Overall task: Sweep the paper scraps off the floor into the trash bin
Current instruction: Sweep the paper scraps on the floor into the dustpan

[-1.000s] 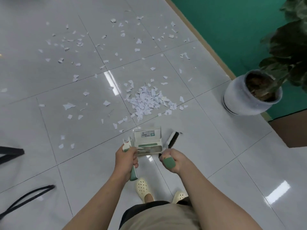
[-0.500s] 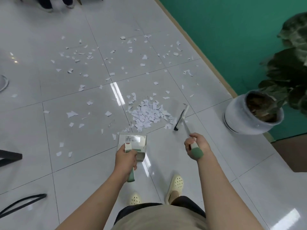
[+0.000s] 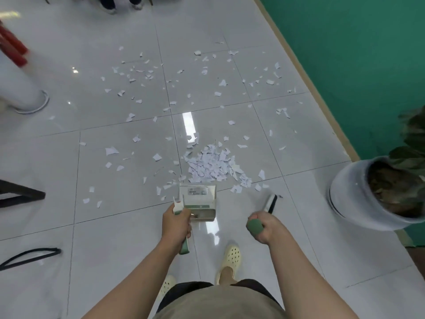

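White paper scraps lie scattered over the grey tiled floor, with a dense pile (image 3: pixel 210 165) just ahead of me. My left hand (image 3: pixel 176 223) grips the green-ended handle of a white dustpan (image 3: pixel 198 200), whose mouth sits at the pile's near edge. Around the green handle of a brush, my right hand (image 3: pixel 264 229) is curled; the brush's dark bristled head (image 3: pixel 271 203) sits low to the right of the dustpan, short of the pile. No trash bin is recognisable in view.
A white plant pot (image 3: pixel 358 199) with a leafy plant stands at the right by the green wall (image 3: pixel 356 54). A white column base (image 3: pixel 27 97) is at far left. Dark furniture legs (image 3: pixel 20 195) and a black strap (image 3: pixel 30 255) lie left. Another person's feet (image 3: pixel 122 3) are at the top.
My right hand pulled the brush back from the pile's right edge toward me. The view tilted up, showing more far floor. The dustpan stayed at the pile's near edge.
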